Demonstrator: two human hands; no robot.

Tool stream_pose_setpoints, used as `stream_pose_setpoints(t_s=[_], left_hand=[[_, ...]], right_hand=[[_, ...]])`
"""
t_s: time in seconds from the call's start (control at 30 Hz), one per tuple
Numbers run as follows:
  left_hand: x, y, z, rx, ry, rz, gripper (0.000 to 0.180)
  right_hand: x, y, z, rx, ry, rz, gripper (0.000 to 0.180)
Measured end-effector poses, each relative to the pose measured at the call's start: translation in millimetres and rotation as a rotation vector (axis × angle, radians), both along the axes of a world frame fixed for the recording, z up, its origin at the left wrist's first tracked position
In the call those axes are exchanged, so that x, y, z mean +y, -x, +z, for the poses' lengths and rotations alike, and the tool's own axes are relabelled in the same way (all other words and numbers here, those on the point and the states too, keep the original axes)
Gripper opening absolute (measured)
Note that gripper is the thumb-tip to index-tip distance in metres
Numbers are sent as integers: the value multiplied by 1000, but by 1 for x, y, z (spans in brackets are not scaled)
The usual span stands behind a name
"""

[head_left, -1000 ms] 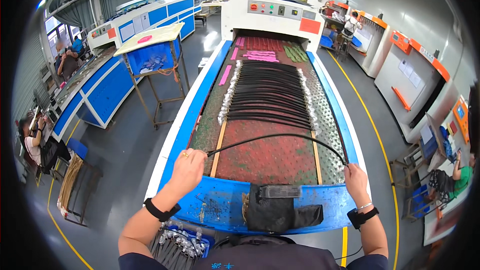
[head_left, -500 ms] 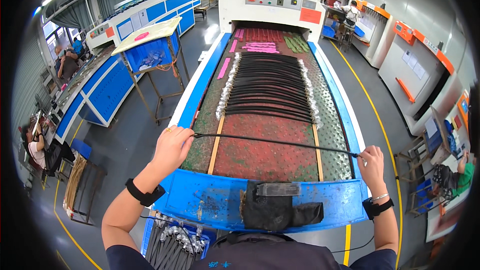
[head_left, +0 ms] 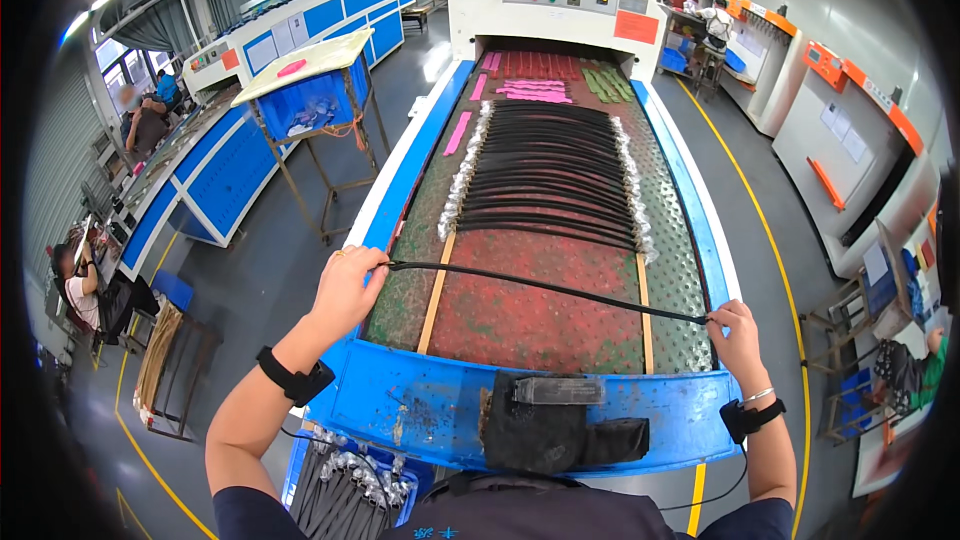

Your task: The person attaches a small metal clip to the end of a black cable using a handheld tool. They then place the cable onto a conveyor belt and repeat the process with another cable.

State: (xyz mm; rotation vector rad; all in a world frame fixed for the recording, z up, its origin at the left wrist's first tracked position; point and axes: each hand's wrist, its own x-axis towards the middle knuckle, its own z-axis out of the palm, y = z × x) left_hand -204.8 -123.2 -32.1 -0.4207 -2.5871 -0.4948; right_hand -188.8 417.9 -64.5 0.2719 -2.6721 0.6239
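- Head view, hands: the left hand (head_left: 347, 285) is pinching the left end of a thin black strip (head_left: 550, 287) between thumb and fingers; the right hand (head_left: 735, 335) is gripping its right end. The hands are staying well apart, one toward each side of the conveyor.
- Head view, strip: it is running between the two hands, nearly straight, sloping down in the picture toward the right hand. It is crossing in front of two wooden slats (head_left: 435, 300); whether it is touching them, cannot tell.
- Head view, beyond the strip: a row of black strips (head_left: 545, 147) is lying crosswise on the conveyor belt (head_left: 540, 325), with clear plastic wrapping (head_left: 463, 180) bunching at both ends. Red-green belt surface is showing between this row and the held strip, and again between the strip and the blue front ledge (head_left: 400, 410).
- Head view, edges: blue side rails (head_left: 690, 200) are bounding the belt; the left hand is reaching over the left rail, the right hand is hovering near the right one.
- Head view, near side: a black cloth (head_left: 530, 435) is lying on the ledge, a clear plastic box (head_left: 557, 390) resting on it. A blue crate (head_left: 295, 470) is holding further strips at lower left.
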Motion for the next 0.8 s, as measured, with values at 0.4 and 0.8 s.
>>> stream_pose_setpoints(t_s=[0.4,0.8], left_hand=[[9,45,-69,-136,8,40,7],[20,122,-163,-262,-10,224,11]], right_hand=[[6,40,-65,-261,-165,1,12],[-6,101,-122,-268,-201,-70,12]])
